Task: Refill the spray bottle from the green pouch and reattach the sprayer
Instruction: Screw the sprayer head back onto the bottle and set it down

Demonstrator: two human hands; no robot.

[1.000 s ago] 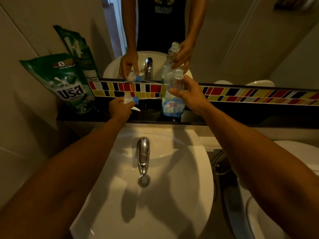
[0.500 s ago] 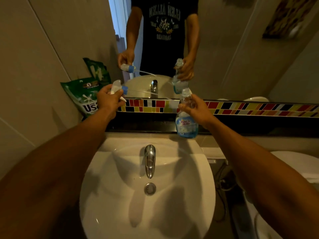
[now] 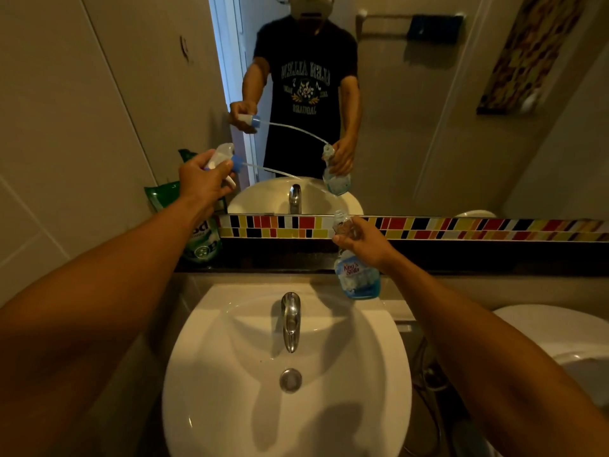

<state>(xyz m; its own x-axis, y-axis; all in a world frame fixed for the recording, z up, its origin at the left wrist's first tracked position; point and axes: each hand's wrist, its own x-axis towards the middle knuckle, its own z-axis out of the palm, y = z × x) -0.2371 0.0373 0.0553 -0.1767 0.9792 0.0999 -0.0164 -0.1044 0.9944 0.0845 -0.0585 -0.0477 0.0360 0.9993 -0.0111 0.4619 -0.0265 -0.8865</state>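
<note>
My right hand [image 3: 364,240] grips the neck of a clear spray bottle [image 3: 357,278] with a blue label and a little blue liquid at its bottom, held tilted above the back right of the sink. The bottle's mouth is uncovered. My left hand [image 3: 204,183] holds the white and blue sprayer head [image 3: 227,158] up at the left. Its thin clear tube [image 3: 273,170] arcs right toward the bottle mouth; whether its tip is still inside I cannot tell. The green pouch [image 3: 201,245] stands on the dark ledge at the left, partly hidden behind my left forearm.
A white sink [image 3: 230,407] with a chrome tap [image 3: 290,319] lies below my hands. A mirror [image 3: 412,110] above a coloured tile strip [image 3: 461,227] repeats the scene. A white toilet [image 3: 560,341] is at the right, a tiled wall at the left.
My left hand lifted the sprayer head off the bottle, up and to the left, drawing the tube out. My right hand raised the bottle off the ledge and tilted it.
</note>
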